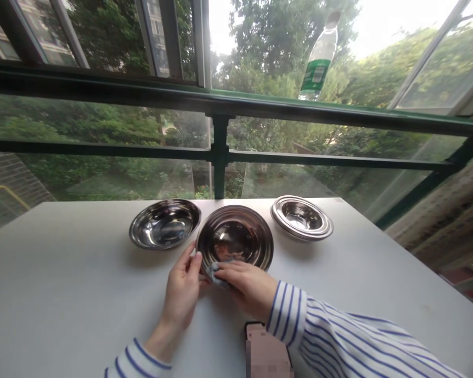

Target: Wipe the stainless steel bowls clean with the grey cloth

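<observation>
A shiny stainless steel bowl (pixel 236 231) is tilted up above the table, its inside facing me. My left hand (pixel 184 286) grips its lower left rim, thumb on the inner side and fingers behind. My right hand (pixel 248 283) is closed on a bluish-grey cloth (pixel 216 274) and presses it to the bowl's lower left edge; part of the cloth is hidden under the fingers. To the left lies another steel bowl (pixel 166 224). On the right, a wide-rimmed steel bowl (pixel 301 218) sits, apparently stacked in another.
A phone (pixel 266 349) lies on the white table (pixel 82 283) near its front edge, below my right wrist. Beyond the table runs a dark green railing (pixel 142 94) with glass panes. A plastic bottle with a green label (pixel 316 73) stands on the rail.
</observation>
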The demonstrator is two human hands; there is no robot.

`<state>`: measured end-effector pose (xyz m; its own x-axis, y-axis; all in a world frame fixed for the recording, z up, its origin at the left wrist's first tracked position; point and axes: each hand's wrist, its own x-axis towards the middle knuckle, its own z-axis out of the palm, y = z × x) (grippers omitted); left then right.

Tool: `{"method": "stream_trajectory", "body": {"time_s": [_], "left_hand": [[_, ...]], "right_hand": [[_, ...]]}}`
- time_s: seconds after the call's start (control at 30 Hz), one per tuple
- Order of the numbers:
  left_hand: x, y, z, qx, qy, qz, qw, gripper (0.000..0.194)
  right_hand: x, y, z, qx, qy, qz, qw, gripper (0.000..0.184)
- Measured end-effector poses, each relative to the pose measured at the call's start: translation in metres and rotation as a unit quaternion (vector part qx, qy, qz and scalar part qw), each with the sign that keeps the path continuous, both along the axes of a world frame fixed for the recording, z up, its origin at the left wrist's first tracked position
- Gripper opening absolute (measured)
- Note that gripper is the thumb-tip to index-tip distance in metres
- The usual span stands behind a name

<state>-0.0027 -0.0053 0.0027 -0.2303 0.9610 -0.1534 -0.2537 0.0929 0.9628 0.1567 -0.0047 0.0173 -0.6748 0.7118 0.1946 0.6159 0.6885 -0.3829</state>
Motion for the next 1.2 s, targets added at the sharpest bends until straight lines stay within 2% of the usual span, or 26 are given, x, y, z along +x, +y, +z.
{"method": "stream_trajectory", "body": {"time_s": [0.13,0.23,0.3,0.37,0.47,0.67,0.77,0.9,1.07,1.13,1.2], "left_hand": [[0.002,-0.001,0.002,-0.008,-0.008,-0.01,1.0,0.054],[0.008,-0.003,0.002,-0.024,-0.031,-0.016,0.999,0.056],[0.011,-0.005,0.001,-0.03,-0.061,-0.023,0.997,0.055],[0.012,-0.006,0.0,-0.035,-0.089,-0.043,0.994,0.053],[0.011,-0.006,0.0,-0.044,-0.101,-0.07,0.991,0.05],[0.005,-0.003,0.002,-0.049,-0.104,-0.052,0.992,0.046],[0.005,-0.003,0.002,-0.053,-0.087,-0.073,0.992,0.044],[0.006,-0.004,0.0,-0.059,-0.08,-0.096,0.99,0.049],[0.007,-0.004,0.001,-0.055,-0.071,-0.109,0.99,0.051],[0.008,-0.003,0.001,-0.053,-0.063,-0.113,0.99,0.051],[0.006,0.0,-0.001,-0.047,-0.06,-0.111,0.991,0.051]], "right_hand": [[0.021,0.0,0.008,-0.017,-0.071,-0.004,0.997,0.032],[0.012,0.002,0.004,-0.06,0.024,0.018,0.998,0.038],[-0.01,0.006,-0.002,-0.069,0.143,-0.04,0.986,0.035],[-0.034,0.013,-0.008,-0.093,0.251,-0.143,0.953,0.035],[-0.052,0.025,-0.009,-0.089,0.274,-0.192,0.938,0.04],[-0.032,0.021,-0.007,-0.102,0.191,-0.072,0.974,0.035],[-0.033,0.023,-0.007,-0.076,0.15,-0.075,0.983,0.035],[-0.037,0.046,0.001,-0.009,0.07,-0.117,0.991,0.034],[-0.014,0.074,0.016,0.057,-0.069,-0.138,0.986,0.029],[-0.008,0.077,0.018,0.078,-0.117,-0.111,0.984,0.026],[-0.009,0.076,0.017,0.097,-0.159,-0.049,0.981,0.023]]}}
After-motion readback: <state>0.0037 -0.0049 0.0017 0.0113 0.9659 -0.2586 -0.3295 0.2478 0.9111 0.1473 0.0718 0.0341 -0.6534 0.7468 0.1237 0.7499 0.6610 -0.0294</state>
